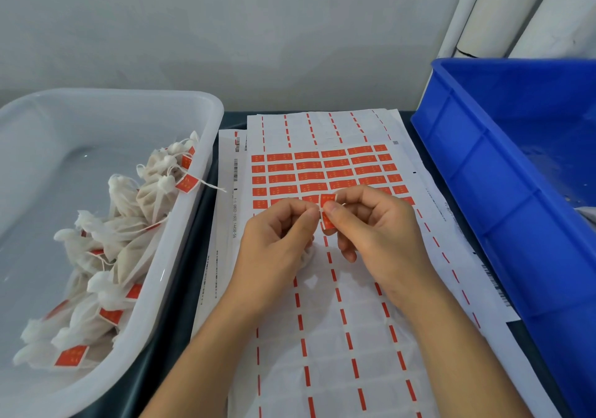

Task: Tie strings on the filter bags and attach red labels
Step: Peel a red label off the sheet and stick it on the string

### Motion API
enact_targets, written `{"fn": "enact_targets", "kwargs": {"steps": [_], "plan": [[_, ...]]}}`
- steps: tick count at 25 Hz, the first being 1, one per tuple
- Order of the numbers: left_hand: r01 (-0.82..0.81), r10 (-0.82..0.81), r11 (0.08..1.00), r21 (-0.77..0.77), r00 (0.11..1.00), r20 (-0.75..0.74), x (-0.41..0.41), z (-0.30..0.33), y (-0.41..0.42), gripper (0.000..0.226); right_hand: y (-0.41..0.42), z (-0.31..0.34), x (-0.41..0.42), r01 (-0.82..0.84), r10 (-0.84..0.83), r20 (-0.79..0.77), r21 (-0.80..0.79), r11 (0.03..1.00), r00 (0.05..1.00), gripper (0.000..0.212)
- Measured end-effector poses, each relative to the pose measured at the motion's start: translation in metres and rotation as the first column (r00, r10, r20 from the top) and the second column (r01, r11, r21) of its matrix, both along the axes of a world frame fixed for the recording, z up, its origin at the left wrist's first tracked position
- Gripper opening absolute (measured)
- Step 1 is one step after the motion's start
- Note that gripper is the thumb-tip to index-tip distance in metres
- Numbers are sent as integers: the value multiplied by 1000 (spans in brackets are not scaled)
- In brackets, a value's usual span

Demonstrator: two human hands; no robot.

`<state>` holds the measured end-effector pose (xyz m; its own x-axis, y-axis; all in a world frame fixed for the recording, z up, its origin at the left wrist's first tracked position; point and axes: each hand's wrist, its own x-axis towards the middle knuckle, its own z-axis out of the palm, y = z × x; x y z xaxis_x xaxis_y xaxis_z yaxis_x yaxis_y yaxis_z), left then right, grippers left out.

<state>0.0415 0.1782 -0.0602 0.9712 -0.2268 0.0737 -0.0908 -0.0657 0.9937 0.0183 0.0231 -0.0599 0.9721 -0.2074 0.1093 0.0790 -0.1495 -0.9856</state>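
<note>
White tub (206,133): it sits on the far left of the dark table (180,314). It is see-through white plastic.
Filter bags (129,224): a heap of little white bags lies along the right wall of the tub. They are too tangled to count. Most point their tied tops up and to the left. Thin white strings (209,184) stick out, and one hangs over the tub's rim.
Tags on the bags (186,182): about eight red ones show in the heap.
Sticker sheet (322,337): a long white sheet lies in the middle, running from near to far. More sheets lie under it.
Red labels on the sheet (309,166): six columns in about six rows, at the far part. The hands hide some of the nearest row. The near part shows only thin red dashes.
Left hand (274,240): fingers curled in, with the tips pressed against the held label. A bit of white bag peeks out under it.
Held red label (327,203): it is above the sheet, between both hands. It stands up and down, long way pointing near to far.
Right hand (377,230): thumb and first finger pinch the held label.
Blue bin (483,166): it sits on the right, tipped a little.
</note>
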Motion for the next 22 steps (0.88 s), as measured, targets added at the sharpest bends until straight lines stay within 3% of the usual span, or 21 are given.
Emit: {"fn": "enact_targets", "kwargs": {"steps": [8,15,17,20,22], "plan": [[-45,44,998,36,998,34,3,-4,1,18,0,1,-1,-26,36,69,-133,991,997,7],[-144,144,990,4,987,-67,2,-5,-2,18,-8,-1,-1,120,-117,34,-85,989,993,18],[-144,140,989,-27,984,-109,2,-4,-2,24,-9,0,-1,58,-57,5,-73,996,998,23],[-116,104,989,-86,985,-139,2,-1,0,29,-9,1,0,-167,166,-62,-10,986,984,32],[-101,77,984,-148,984,-160,2,0,2,30,-8,0,-1,-271,266,-90,-50,961,960,31]]}}
